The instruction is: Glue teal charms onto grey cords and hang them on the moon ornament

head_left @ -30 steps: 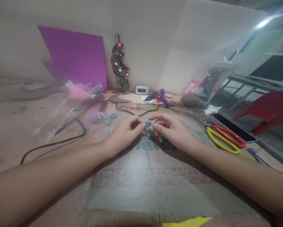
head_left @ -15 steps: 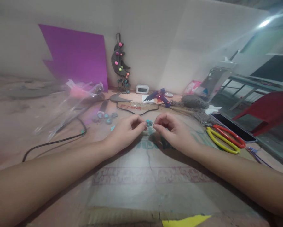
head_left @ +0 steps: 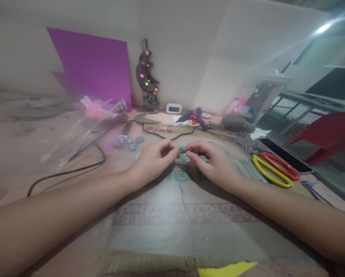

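At the centre of the frame, your left hand (head_left: 158,156) pinches a small teal-and-grey piece (head_left: 181,149) between thumb and index finger. Your right hand (head_left: 213,159) curls its fingertips close beside it — whether they grip it, I cannot tell. A light, steady left pinch should suit something this small. Left of centre lie rounded grey-and-teal pieces (head_left: 132,147); right of centre, a fuzzy grey yarn ball (head_left: 237,124) — soft, loosely oval.

The left hand (head_left: 158,159) pinches while the right hand (head_left: 211,158), loosely curled, faces it closely.
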`<action>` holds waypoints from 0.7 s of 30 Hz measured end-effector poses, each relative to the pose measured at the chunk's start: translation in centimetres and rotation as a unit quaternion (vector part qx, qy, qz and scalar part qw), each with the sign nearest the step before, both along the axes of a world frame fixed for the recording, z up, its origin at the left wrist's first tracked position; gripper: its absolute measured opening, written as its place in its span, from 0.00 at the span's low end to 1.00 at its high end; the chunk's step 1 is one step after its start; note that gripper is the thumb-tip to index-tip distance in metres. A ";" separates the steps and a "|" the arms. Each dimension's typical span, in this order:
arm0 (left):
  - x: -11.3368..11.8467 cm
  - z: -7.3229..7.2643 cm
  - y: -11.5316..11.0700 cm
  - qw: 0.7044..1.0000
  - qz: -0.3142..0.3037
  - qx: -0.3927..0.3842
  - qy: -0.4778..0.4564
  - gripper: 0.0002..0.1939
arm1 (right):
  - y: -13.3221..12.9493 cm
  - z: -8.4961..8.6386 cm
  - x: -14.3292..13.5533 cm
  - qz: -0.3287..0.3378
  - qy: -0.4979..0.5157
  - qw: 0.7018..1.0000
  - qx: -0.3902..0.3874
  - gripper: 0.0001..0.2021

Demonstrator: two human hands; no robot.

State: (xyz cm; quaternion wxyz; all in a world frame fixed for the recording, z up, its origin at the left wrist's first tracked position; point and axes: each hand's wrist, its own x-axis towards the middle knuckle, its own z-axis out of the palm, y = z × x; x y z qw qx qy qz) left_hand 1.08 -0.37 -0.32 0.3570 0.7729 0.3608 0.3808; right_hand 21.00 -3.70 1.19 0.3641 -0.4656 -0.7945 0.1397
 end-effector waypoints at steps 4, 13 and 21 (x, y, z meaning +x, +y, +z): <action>0.0 0.1 -0.1 1.000 -0.001 -0.004 -0.003 0.10 | 0.0 -0.1 -0.1 0.010 0.040 0.999 -0.028 0.03; 0.0 0.3 -0.2 1.000 -0.001 -0.001 -0.007 0.10 | 0.5 0.0 -0.5 0.039 0.203 0.956 -0.209 0.12; 0.0 0.5 -0.4 0.999 0.014 0.040 0.027 0.10 | 0.4 0.1 -0.7 0.036 0.208 0.949 -0.232 0.12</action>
